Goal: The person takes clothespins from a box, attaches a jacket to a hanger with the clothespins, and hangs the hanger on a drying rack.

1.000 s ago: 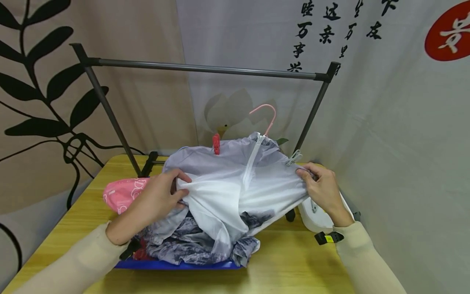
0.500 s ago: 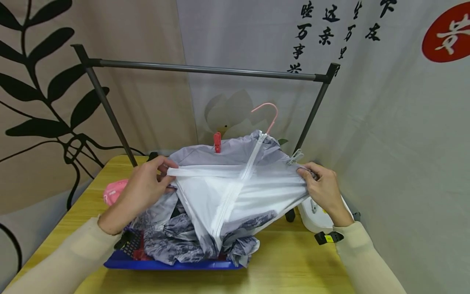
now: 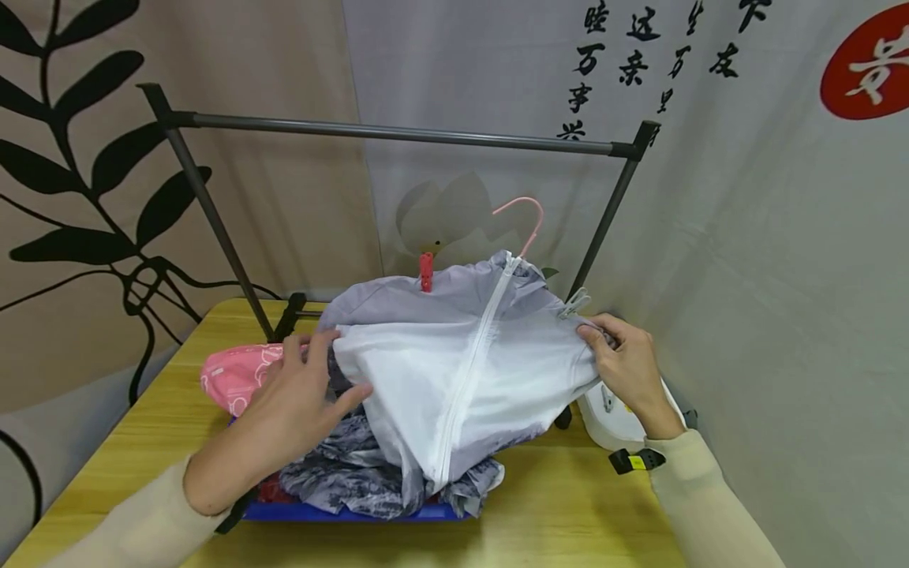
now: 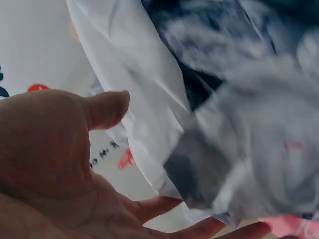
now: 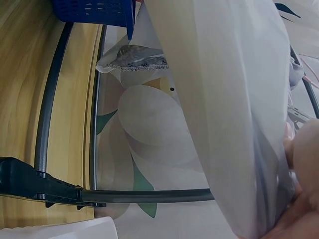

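A white and grey zip-front jacket hangs on a pink hanger, its lower part bunched with dark marbled cloth over a blue basket. A red clothespin stands at its left shoulder; a pale clothespin is at the right one. My left hand is spread beside the jacket's left edge, thumb apart from the fingers. In the left wrist view that hand has its fingertips against or behind the fabric. At the right shoulder end, my right hand pinches the fabric, partly seen in its wrist view.
A grey metal rack rises behind the jacket. Pink printed cloth lies at the left, near my forearm. Under my right wrist is a white container. Everything stands on a wooden table, with curtains behind.
The left hand pulled the jacket's front edge out to the left, then let go and spread its fingers. The white front now lies smoother. The right hand keeps its hold in place.
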`<state>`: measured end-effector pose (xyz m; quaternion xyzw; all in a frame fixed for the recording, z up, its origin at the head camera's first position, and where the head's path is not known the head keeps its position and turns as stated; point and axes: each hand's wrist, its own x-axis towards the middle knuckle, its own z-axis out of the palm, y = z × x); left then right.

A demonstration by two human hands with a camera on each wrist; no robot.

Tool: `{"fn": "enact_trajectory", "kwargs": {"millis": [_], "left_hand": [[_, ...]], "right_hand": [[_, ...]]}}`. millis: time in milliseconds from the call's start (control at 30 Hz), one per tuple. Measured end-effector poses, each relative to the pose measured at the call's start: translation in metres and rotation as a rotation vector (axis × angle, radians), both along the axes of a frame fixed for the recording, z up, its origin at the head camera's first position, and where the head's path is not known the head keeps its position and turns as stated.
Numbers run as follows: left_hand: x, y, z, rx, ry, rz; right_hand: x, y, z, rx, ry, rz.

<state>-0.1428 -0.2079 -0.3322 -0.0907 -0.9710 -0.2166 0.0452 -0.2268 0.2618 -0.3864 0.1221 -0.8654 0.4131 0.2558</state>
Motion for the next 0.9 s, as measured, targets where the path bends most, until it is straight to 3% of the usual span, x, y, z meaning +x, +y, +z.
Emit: {"fn": "enact_trajectory", "kwargs": {"millis": [133, 333, 433, 600, 767, 900], "left_hand": [[0.013, 0.010, -0.001, 0.025, -0.106, -0.062], [0.028, 0.035, -0.006, 0.140, -0.288, -0.173], [0.033, 0.048, -0.010, 0.178, -0.299, -0.234], [0.036, 0.068, -0.015, 0.182, -0.259, -0.330], [0.036, 0.083, -0.016, 0.168, -0.284, -0.390], [0.031, 0.095, -0.019, 0.128, -0.302, -0.404]], "right_hand": [[-0.001, 0.000, -0.001, -0.002, 0.000, -0.008], [-0.001, 0.000, -0.002, 0.006, 0.000, -0.014], [-0.002, 0.000, -0.002, 0.007, -0.002, -0.012], [-0.002, 0.001, -0.005, 0.019, -0.006, -0.020], [-0.002, 0.002, -0.007, 0.035, 0.004, -0.029], [-0.001, 0.003, -0.008, 0.041, 0.000, -0.032]]}}
